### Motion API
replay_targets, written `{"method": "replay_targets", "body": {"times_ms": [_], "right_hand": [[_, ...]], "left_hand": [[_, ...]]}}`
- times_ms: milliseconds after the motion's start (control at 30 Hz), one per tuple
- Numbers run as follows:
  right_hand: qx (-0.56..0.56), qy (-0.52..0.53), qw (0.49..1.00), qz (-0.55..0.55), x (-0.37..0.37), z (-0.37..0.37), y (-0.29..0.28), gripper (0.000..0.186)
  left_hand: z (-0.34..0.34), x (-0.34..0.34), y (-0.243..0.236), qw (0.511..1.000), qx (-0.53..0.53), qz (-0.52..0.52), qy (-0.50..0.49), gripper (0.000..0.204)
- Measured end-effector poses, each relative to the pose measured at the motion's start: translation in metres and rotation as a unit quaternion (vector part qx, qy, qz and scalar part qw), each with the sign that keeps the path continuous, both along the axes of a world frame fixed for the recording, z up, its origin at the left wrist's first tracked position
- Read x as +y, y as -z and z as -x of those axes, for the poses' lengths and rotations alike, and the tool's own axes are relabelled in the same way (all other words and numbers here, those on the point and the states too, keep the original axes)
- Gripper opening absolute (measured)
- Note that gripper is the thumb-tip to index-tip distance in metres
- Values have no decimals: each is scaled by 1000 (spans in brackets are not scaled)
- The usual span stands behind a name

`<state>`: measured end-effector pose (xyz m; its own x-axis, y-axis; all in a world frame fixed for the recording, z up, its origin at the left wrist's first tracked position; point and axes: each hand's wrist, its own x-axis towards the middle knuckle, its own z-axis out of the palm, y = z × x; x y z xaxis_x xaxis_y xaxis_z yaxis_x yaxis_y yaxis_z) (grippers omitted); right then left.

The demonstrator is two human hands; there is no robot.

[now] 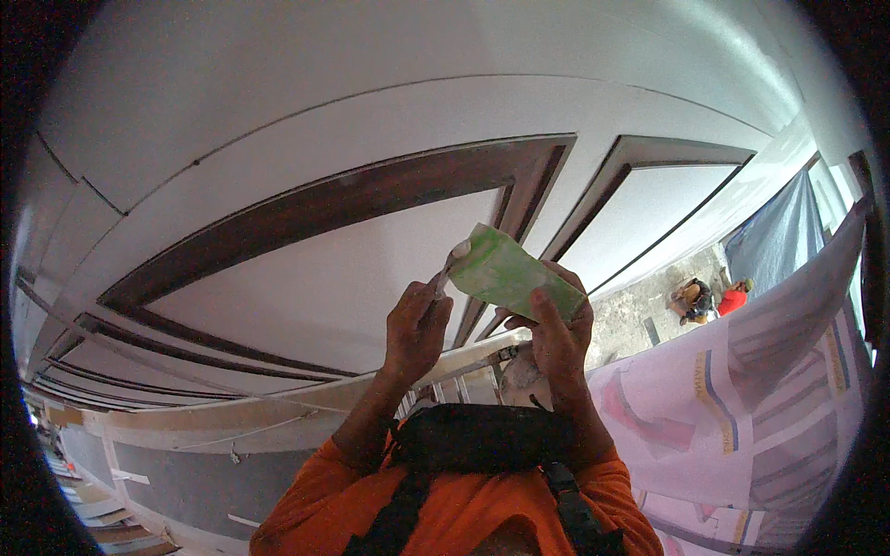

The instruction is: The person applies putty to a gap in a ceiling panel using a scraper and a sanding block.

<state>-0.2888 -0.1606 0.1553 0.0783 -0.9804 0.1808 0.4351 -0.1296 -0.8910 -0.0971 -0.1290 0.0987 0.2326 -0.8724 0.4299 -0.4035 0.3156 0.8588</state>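
Note:
My right hand [561, 329] grips a flat green rectangular piece [505, 259] with whitish smears, tilted up in front of me, its thumb across the face. My left hand [413, 329] is closed on a thin tool [443, 278], possibly a small putty knife, whose tip meets the upper left corner of the green piece by a pale blob. Both hands are raised before a white panelled surface [324, 278] with dark brown moulded frames [371, 204]. The exact shape of the tool is hard to make out.
Ladder rungs [473, 385] show below my hands. Pink printed sheeting [667, 417] hangs at the lower right, a blue tarp [774, 232] beyond. Two people, one in red [732, 296], are on the concrete floor [626, 324] far below. A ledge [213, 417] runs along the lower left.

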Motion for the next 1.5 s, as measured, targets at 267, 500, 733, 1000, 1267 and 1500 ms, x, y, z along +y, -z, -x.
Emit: {"method": "replay_targets", "body": {"times_ms": [267, 500, 733, 1000, 1267, 1500], "right_hand": [[-73, -53, 996, -27, -5, 4, 11, 40], [-138, -54, 987, -62, 0, -3, 2, 36], [-85, -5, 996, -34, -6, -10, 3, 37], [-146, -46, 983, -104, -16, -4, 31, 44], [-61, -148, 967, -196, 2, -2, 48, 37], [0, -309, 917, -252, 8, 7, 41, 55]], "left_hand": [[-5, 0, -8, 992, -106, 60, -33, 40], [-8, 5, 11, 1000, 4, 5, -30, 23], [-20, 15, -28, 943, 311, -108, 44, 20], [-24, 16, -35, 901, 385, -171, 109, 38], [-12, 5, -24, 895, 413, -163, 32, 37], [-25, 0, -3, 920, 329, -212, 5, 39]]}}
